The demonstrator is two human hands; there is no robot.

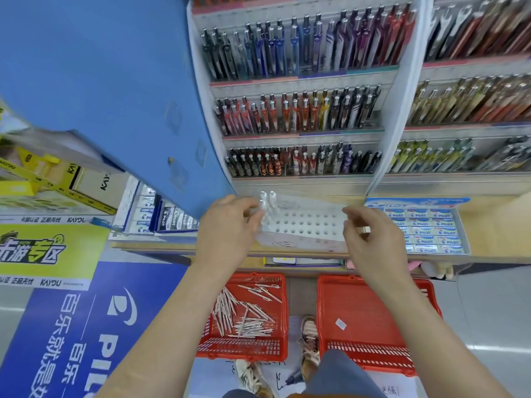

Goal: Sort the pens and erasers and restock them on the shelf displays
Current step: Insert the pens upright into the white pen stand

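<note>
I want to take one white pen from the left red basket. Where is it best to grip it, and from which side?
Pinch the middle of a barrel, coming from above: the white pens lie flat in the red basket, whose walls block the sides.

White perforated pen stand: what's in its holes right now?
Three white pens stand in the back left corner of the pen stand; the other visible holes are empty. The left hand and right hand cover its side edges.
</note>
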